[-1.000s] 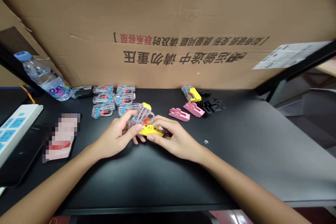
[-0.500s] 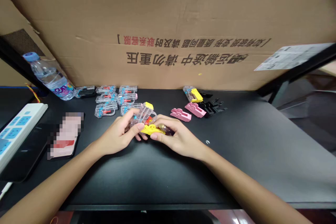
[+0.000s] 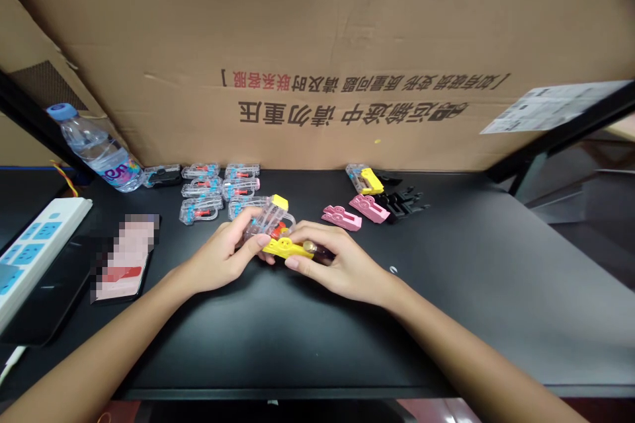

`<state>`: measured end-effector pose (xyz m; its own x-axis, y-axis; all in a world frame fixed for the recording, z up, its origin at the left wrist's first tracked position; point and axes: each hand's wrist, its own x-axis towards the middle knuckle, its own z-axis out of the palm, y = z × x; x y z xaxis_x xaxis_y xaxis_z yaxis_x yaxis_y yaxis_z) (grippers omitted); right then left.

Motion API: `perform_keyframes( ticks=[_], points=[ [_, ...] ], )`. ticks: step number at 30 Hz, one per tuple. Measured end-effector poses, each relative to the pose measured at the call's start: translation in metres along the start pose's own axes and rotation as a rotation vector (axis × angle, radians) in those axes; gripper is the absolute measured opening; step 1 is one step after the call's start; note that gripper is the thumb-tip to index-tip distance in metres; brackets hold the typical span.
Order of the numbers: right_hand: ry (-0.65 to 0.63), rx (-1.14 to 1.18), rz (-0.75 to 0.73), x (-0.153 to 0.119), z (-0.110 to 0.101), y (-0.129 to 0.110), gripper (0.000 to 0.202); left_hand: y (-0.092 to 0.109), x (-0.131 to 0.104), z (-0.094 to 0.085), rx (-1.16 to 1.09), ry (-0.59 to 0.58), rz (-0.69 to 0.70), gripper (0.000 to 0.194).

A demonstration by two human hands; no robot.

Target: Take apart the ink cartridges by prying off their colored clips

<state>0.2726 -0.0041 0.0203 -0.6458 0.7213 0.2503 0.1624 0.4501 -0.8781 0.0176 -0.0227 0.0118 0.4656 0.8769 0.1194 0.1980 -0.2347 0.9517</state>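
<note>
Near the table's middle, my left hand (image 3: 231,248) is closed around a clear toy pistol (image 3: 268,219) with a yellow end and red and blue parts inside. Along its lower side lies a yellow plastic piece (image 3: 288,249), with my left thumb at its left end. My right hand (image 3: 340,261) is closed on a dark-handled tool (image 3: 320,252) with a brass-coloured end. Its thumb and fingers also touch the yellow piece's right end. My fingers hide the tool's tip, if it has one, and the pistol's underside.
Several clear toy pistols (image 3: 201,208) lie behind my left hand. To the right are pink plastic pieces (image 3: 342,217), black pieces (image 3: 399,205) and a clear-and-yellow pistol (image 3: 364,180). A water bottle (image 3: 99,149), phone (image 3: 126,258) and power strip (image 3: 42,244) occupy the left. Cardboard (image 3: 317,26) stands behind.
The toy pistol and yellow piece have shifted slightly in my hands. My right hand has moved a little down and right, and more of the tool's brass-coloured end shows.
</note>
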Motion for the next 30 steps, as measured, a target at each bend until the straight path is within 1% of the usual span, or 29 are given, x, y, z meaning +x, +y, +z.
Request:
perform_keyframes(
  ticks=[3,5,8,10,12,14,18,20,22,25,30],
  points=[
    [0.065,0.067,0.053,-0.0022,-0.0003,-0.0023,0.021,0.0014,-0.0009,-0.0026,0.001,-0.014,0.024,0.04],
    [0.06,0.089,0.088,-0.002,-0.0013,-0.0027,0.018,0.0029,-0.0018,-0.0034,0.026,-0.047,0.041,0.041],
    [-0.068,0.036,0.088,-0.0005,-0.0043,-0.0009,0.015,0.0056,-0.0034,-0.0032,0.104,-0.111,0.063,0.04],
    [-0.155,-0.006,0.068,0.0,-0.0066,0.0013,0.023,0.0074,-0.0046,-0.0026,0.156,-0.162,0.068,0.04],
    [-0.183,-0.039,0.052,-0.0001,-0.008,0.0031,0.029,0.0087,-0.0059,-0.0019,0.225,-0.188,0.06,0.04],
    [-0.157,-0.077,0.032,-0.0006,-0.0084,0.0039,0.032,0.0096,-0.0075,-0.0012,0.322,-0.177,0.044,0.041],
    [-0.092,-0.126,-0.023,-0.0013,-0.0067,0.0028,0.032,0.0097,-0.0092,-0.0002,0.522,-0.142,0.047,0.04],
    [-0.081,-0.141,-0.042,-0.0014,-0.0057,0.002,0.032,0.0088,-0.0087,0.0,0.626,-0.127,0.101,0.038],
    [-0.07,-0.153,-0.054,-0.0012,-0.0049,0.0011,0.032,0.0078,-0.0077,0.0,0.722,-0.098,0.184,0.037],
    [-0.061,-0.168,-0.058,-0.0005,-0.0045,-0.0004,0.03,0.0071,-0.0066,-0.0001,0.805,-0.055,0.284,0.033],
    [-0.08,-0.19,-0.033,0.0004,-0.0057,-0.0025,0.029,0.0082,-0.0069,0.0012,0.861,-0.022,0.33,0.031]
  ],
)
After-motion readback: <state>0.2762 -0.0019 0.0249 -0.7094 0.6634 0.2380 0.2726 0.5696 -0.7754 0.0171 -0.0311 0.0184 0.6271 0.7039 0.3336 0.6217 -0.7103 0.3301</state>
